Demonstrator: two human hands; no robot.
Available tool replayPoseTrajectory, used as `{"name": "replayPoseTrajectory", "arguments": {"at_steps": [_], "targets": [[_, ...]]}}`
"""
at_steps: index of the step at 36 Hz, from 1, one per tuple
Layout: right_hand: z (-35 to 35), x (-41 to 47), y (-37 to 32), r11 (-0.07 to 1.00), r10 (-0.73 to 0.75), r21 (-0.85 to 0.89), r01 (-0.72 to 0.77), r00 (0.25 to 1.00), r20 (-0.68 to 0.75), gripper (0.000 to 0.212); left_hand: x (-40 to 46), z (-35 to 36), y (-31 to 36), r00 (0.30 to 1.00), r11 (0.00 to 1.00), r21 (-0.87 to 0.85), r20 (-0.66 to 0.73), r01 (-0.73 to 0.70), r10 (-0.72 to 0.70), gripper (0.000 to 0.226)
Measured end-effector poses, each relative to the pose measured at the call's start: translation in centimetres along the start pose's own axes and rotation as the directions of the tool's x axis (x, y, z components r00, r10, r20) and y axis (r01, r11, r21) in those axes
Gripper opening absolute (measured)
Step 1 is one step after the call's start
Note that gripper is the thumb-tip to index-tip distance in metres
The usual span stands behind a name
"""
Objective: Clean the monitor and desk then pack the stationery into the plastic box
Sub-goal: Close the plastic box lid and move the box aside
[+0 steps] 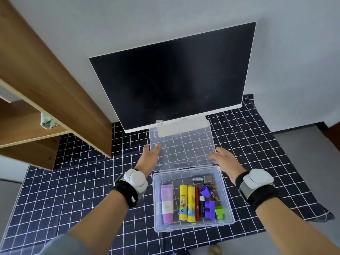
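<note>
A clear plastic box (156, 199) sits on the checked cloth in front of me. In it lie a pink tube (167, 203), two yellow glue sticks (186, 205), a red pen, batteries (199, 179) and purple and green clips (209, 208). Its clear lid (184, 144) is hinged open toward the monitor (174, 80). My left hand (149, 159) touches the lid's left edge, fingers spread. Beside the lid's right edge my right hand (226, 159) has its fingers apart, against or just off the edge. Neither hand grips anything.
The desk carries a dark blue cloth with a white grid (82, 181). A wooden shelf unit (36, 89) stands at the left with a crumpled greenish cloth (48, 122) on one shelf. The monitor's white lower bezel sits just behind the lid.
</note>
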State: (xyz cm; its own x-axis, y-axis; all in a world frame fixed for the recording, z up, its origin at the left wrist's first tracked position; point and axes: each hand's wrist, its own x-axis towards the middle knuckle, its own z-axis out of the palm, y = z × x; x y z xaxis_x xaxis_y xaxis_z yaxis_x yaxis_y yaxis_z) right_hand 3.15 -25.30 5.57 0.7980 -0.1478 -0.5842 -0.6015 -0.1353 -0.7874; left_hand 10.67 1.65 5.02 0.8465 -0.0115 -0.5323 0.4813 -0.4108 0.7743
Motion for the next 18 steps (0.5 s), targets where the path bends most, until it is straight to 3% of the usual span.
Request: {"name": "replayPoseTrajectory", "arguments": {"at_steps": [8, 12, 16, 18], "targets": [[-0.7, -0.4, -2.1, 0.991, -0.043, 0.124, 0.048, 0.998, -0.045, 0.093, -0.4, 0.2, 3.2, 0.999, 0.999, -0.044, 0.049, -0.001, 0.003, 0.075], [-1.8, -0.2, -3.6, 0.977, -0.108, 0.176, 0.119, 0.992, -0.071, 0.085, -0.8, -0.4, 5.4, 0.999, 0.99, -0.138, 0.022, -0.031, 0.035, 0.098], [-2.6, -0.8, -5.6, 0.968, -0.169, 0.17, 0.183, 0.981, -0.095, 0.075, -1.6, -1.1, 6.7, 0.992, 0.974, -0.191, -0.004, -0.121, 0.122, 0.083], [-2.6, -1.7, -6.7, 0.954, -0.205, 0.202, 0.22, 0.974, -0.092, 0.053, -2.1, -1.5, 7.2, 0.987, 0.97, -0.185, 0.002, -0.155, 0.158, 0.08]]}}
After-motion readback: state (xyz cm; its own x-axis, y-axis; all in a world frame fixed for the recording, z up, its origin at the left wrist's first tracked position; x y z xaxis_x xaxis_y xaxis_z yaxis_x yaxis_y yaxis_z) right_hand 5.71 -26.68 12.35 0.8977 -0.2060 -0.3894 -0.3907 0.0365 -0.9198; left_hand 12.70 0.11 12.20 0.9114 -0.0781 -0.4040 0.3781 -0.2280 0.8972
